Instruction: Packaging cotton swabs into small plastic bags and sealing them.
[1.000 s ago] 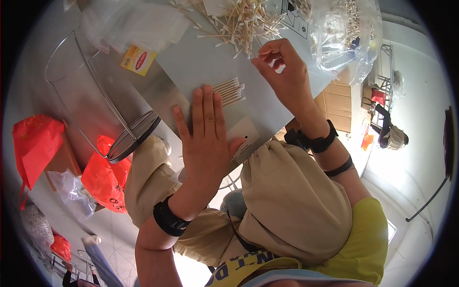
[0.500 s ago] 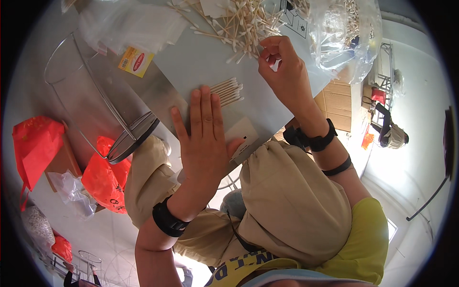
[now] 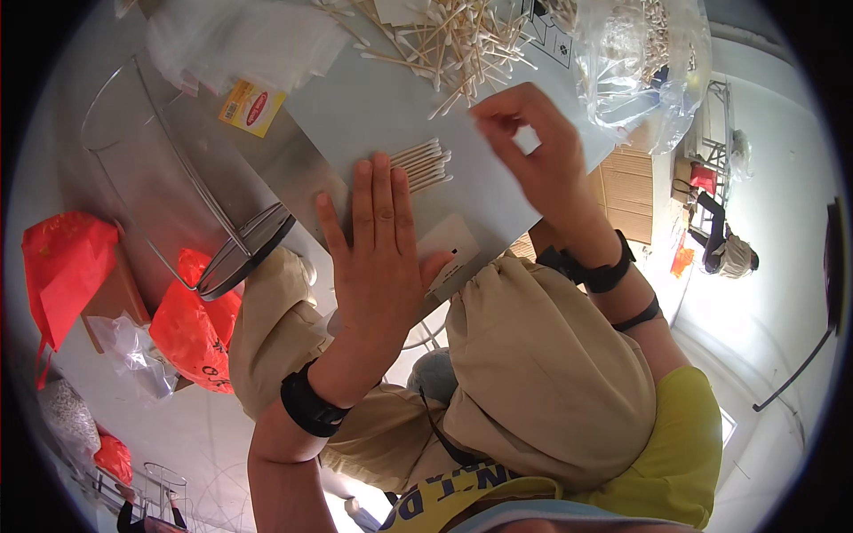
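My left hand lies flat on a grey board, palm down and holding nothing, its fingertips just short of a small neat row of cotton swabs. My right hand hovers over the board to the right of that row, fingers curled and pinched together; I cannot make out whether a swab is between them. A loose pile of wooden-stemmed cotton swabs is spread over the board's far edge. A small white card sits beside my left thumb.
A clear plastic bag of swabs lies at the far right. A yellow-and-red label and a wire-rimmed metal tray are to the left. Red plastic bags sit on the floor. Another person is in the distance at right.
My right hand has come down from the loose pile toward the neat row of swabs. My left hand stays flat on the board.
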Tool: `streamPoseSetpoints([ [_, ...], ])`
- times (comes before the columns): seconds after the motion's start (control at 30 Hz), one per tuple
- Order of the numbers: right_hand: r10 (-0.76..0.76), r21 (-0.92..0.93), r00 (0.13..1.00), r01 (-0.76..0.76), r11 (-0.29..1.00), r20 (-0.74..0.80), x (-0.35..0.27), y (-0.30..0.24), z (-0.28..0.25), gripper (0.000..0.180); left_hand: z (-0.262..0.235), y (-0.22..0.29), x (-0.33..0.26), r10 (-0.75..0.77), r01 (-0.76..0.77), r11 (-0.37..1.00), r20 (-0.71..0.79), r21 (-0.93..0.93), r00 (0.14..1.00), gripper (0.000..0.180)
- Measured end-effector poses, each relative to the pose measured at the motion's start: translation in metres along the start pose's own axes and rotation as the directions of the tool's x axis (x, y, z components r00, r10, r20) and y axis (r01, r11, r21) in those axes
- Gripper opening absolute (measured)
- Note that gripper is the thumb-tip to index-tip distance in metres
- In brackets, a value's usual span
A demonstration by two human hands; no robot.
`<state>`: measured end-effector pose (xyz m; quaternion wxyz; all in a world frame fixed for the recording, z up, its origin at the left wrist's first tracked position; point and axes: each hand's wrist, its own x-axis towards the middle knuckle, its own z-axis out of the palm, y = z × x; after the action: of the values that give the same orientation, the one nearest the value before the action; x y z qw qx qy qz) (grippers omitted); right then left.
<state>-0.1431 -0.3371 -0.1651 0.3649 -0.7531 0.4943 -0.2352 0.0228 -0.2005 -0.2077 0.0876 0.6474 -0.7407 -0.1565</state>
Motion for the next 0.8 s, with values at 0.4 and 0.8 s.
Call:
streamPoseSetpoints([
  [0.4,-0.451,-0.407,0.868,0.496,0.767,0.207,0.002,0.011,0.033,0.026,-0.004,0.000,0.001,0.002,-0.003,1.000,-0.015,-0.017,1.000,0.094],
  [0.8,-0.459,-0.446,0.875,0.476,0.758,0.155,0.000,0.013,0.016,0.031,-0.005,-0.001,0.001,0.009,-0.009,1.000,0.042,-0.006,0.999,0.098],
])
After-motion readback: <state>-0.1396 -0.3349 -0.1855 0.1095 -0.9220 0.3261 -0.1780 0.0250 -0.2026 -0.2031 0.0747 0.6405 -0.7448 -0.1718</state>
